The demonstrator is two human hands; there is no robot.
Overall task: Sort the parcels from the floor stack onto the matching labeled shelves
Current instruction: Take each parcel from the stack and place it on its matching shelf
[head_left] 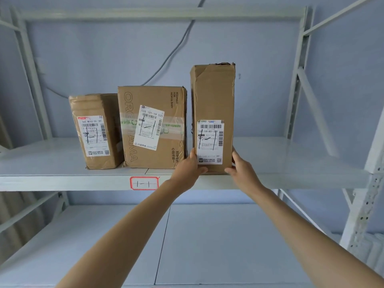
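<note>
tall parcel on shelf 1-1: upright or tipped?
Upright. The tall parcel stands on end on the shelf, sides near vertical, label facing out. The left hand and right hand grip its lower corners.

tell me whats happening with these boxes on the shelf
A person is placing a tall cardboard parcel upright at the right end of a row on the shelf tagged 1-1. The left hand and right hand grip its lower sides. Two parcels already stand to its left: a wide printed box and a smaller taped box. All three labels carry a handwritten 1-1 mark. The lower shelf shows no parcels.
</note>
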